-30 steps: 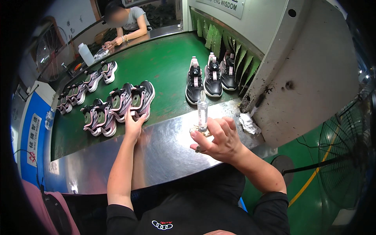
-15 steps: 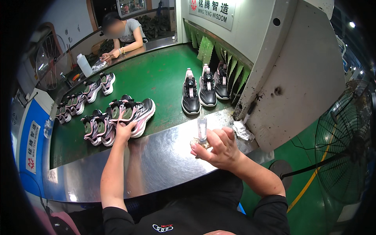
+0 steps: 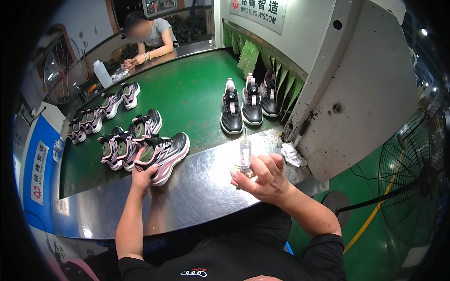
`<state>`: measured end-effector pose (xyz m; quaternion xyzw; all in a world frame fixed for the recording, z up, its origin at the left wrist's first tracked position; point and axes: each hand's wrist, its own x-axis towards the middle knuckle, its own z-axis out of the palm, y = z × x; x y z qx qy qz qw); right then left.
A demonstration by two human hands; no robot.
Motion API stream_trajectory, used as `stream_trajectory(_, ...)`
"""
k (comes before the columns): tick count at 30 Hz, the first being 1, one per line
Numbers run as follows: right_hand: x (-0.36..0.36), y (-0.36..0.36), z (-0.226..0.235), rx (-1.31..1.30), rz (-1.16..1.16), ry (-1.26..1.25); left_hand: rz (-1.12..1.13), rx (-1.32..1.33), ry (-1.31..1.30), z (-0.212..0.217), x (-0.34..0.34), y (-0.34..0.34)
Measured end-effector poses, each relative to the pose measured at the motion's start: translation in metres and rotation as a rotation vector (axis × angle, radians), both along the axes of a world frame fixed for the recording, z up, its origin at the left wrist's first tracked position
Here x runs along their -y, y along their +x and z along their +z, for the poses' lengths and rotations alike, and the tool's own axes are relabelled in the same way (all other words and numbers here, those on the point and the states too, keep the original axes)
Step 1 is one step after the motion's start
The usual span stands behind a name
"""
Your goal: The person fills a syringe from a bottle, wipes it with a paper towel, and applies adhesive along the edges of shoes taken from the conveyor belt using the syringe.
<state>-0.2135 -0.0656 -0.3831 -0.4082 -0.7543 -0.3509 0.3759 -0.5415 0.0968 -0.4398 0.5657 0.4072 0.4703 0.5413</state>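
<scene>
My left hand is closed around the heel of a black and pink sneaker with a white sole, its toe pointing away to the right. The shoe is tilted above the inner edge of the metal ledge. In my right hand a small clear squeeze bottle stands upright with its thin nozzle up. Something pale and crumpled shows at the bottle's base; I cannot make out what it is. Just left of the held sneaker, several like it stand close together on the green belt.
Three finished-looking sneakers stand beside green strip curtains of a machine. Another sneaker row lines the far left. A metal ledge runs in front, with crumpled white paper. Across the belt sits a co-worker. A fan stands right.
My left hand has drawn the sneaker toward me, away from the group, and its heel is now lower. The right hand with the bottle has hardly moved.
</scene>
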Motion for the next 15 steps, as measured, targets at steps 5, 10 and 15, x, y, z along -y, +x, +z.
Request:
stream_trajectory(5, 0.000, -0.002, -0.001, 0.000, -0.004, -0.015, 0.004, 0.013, 0.002, -0.004, 0.001, -0.002)
stream_trajectory(10, 0.003, -0.002, -0.006, -0.002, -0.011, -0.021, 0.009, 0.023, 0.018, -0.005, 0.009, -0.003)
stream_trajectory(15, 0.007, -0.001, -0.013, -0.034, 0.023, -0.110, 0.025, 0.035, -0.007, -0.005, 0.020, -0.006)
